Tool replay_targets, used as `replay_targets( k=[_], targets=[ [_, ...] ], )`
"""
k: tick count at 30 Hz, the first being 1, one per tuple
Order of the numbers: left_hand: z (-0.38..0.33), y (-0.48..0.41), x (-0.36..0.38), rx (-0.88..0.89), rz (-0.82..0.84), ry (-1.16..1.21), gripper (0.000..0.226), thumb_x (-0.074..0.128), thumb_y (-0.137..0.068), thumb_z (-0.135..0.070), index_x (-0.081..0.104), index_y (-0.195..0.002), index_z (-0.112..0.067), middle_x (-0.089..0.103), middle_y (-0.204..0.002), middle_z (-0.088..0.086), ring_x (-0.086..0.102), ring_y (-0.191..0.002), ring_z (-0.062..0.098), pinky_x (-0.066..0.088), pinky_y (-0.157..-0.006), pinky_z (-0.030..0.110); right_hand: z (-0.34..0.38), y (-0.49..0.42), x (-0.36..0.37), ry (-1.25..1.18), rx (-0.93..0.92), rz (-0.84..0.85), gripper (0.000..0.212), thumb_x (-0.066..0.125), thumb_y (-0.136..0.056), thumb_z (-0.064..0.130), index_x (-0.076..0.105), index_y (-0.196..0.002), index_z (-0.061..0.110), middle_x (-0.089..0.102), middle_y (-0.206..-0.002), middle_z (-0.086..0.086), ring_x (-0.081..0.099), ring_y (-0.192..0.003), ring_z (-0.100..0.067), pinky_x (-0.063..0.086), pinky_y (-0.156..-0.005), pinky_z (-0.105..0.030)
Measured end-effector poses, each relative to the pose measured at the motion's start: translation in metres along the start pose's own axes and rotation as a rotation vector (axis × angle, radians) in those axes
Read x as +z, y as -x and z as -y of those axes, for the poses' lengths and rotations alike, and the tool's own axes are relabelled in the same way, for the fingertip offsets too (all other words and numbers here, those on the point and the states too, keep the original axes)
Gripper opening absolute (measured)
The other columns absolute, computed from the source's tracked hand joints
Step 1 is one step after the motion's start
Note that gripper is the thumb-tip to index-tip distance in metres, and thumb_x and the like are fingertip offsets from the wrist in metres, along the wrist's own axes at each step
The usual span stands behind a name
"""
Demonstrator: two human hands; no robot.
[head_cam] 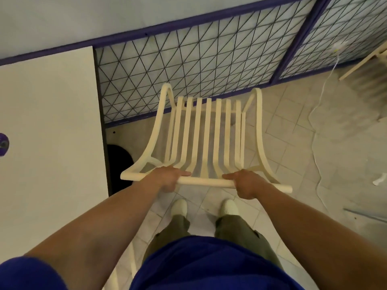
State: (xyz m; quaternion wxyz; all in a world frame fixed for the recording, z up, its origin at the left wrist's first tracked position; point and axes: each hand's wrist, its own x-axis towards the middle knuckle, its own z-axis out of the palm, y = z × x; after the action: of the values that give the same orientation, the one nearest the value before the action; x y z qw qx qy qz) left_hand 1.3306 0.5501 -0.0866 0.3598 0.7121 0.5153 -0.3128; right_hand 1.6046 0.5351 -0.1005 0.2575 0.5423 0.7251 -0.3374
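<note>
A cream slatted chair (207, 130) stands on the tiled floor in front of me, seen from above and behind. Its round top rail (206, 182) runs left to right near my body. My left hand (168, 177) grips the rail left of centre, fingers curled round it. My right hand (244, 184) grips the same rail right of centre, thumb lying along the top. The slats run away from me toward the seat's far edge.
A white table (48, 126) fills the left side, with a purple object (3, 144) at its edge. A blue-framed wire-mesh panel (188, 65) stands behind the chair. A white cable (318, 122) trails over the floor at right. My white shoes (180, 207) stand below the rail.
</note>
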Motion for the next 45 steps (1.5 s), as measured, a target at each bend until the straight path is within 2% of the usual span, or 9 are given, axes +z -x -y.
replay_targets(
  k=[2,4,11,15,19,31,36,40,45],
  targets=[
    [-0.012,0.001,0.007,-0.027,-0.014,0.028,0.076,0.049,-0.098,-0.004,0.023,-0.153,-0.05,0.051,-0.116,0.003,0.049,-0.089,0.018,0.041,-0.078,0.03,-0.011,0.002,-0.003,0.031,-0.03,0.005,0.072,0.061,-0.089,0.01,0.034,-0.148,0.042,0.054,-0.126,-0.004,0.058,-0.105,-0.023,0.049,-0.095,-0.036],
    [-0.023,0.0,0.015,-0.061,-0.024,0.061,0.076,0.05,-0.098,-0.006,0.022,-0.153,-0.052,0.054,-0.124,0.003,0.049,-0.088,0.017,0.041,-0.077,0.03,-0.023,0.003,-0.006,0.067,-0.063,0.01,0.071,0.06,-0.09,0.011,0.034,-0.149,0.041,0.054,-0.127,-0.004,0.058,-0.106,-0.023,0.049,-0.095,-0.036],
    [-0.064,0.001,0.039,-0.144,-0.057,0.174,0.079,0.051,-0.096,-0.005,0.022,-0.153,-0.051,0.054,-0.13,0.003,0.048,-0.087,0.016,0.04,-0.073,0.028,-0.057,0.006,-0.013,0.174,-0.124,0.024,0.07,0.058,-0.092,0.013,0.032,-0.149,0.044,0.053,-0.129,-0.003,0.056,-0.109,-0.023,0.047,-0.098,-0.038],
    [-0.077,0.003,0.048,-0.151,-0.074,0.202,0.079,0.052,-0.095,-0.005,0.022,-0.153,-0.05,0.054,-0.119,0.002,0.052,-0.086,0.017,0.046,-0.074,0.03,-0.065,0.007,-0.013,0.208,-0.122,0.013,0.07,0.059,-0.092,0.013,0.033,-0.147,0.047,0.053,-0.131,-0.003,0.057,-0.11,-0.023,0.048,-0.099,-0.04],
    [-0.074,0.003,0.05,-0.14,-0.096,0.206,0.079,0.054,-0.094,-0.007,0.024,-0.152,-0.051,0.055,-0.119,0.001,0.056,-0.089,0.018,0.055,-0.084,0.035,-0.066,0.007,-0.013,0.239,-0.104,-0.02,0.069,0.058,-0.093,0.014,0.033,-0.147,0.048,0.054,-0.131,-0.001,0.058,-0.109,-0.022,0.048,-0.098,-0.038],
    [-0.058,0.001,0.06,-0.108,-0.143,0.202,0.075,0.05,-0.095,-0.008,0.026,-0.15,-0.053,0.059,-0.122,0.003,0.059,-0.091,0.021,0.055,-0.082,0.038,-0.063,0.008,-0.005,0.221,0.012,-0.093,0.059,0.056,-0.096,0.017,0.04,-0.142,0.051,0.057,-0.132,0.002,0.06,-0.109,-0.021,0.05,-0.097,-0.039],
    [-0.061,-0.001,0.063,-0.126,-0.144,0.169,0.079,0.053,-0.095,-0.005,0.026,-0.152,-0.051,0.058,-0.122,0.003,0.053,-0.086,0.018,0.049,-0.075,0.032,-0.07,0.004,-0.006,0.204,-0.048,-0.055,0.059,0.057,-0.096,0.019,0.039,-0.143,0.05,0.056,-0.134,0.002,0.059,-0.109,-0.02,0.05,-0.098,-0.038],
    [-0.065,-0.001,0.058,-0.151,-0.125,0.16,0.079,0.053,-0.096,-0.004,0.023,-0.153,-0.05,0.054,-0.116,0.003,0.048,-0.081,0.016,0.042,-0.07,0.03,-0.081,0.005,-0.01,0.207,-0.096,-0.047,0.064,0.058,-0.095,0.016,0.037,-0.143,0.052,0.056,-0.133,0.002,0.06,-0.104,-0.019,0.052,-0.092,-0.035],
    [-0.065,-0.005,0.064,-0.208,-0.136,0.136,0.083,0.056,-0.094,-0.004,0.022,-0.152,-0.054,0.06,-0.119,0.0,0.052,-0.082,0.015,0.051,-0.074,0.029,-0.095,0.008,-0.012,0.263,-0.118,-0.057,0.069,0.06,-0.092,0.013,0.035,-0.145,0.049,0.057,-0.132,0.002,0.059,-0.107,-0.019,0.051,-0.093,-0.036]
  ],
)
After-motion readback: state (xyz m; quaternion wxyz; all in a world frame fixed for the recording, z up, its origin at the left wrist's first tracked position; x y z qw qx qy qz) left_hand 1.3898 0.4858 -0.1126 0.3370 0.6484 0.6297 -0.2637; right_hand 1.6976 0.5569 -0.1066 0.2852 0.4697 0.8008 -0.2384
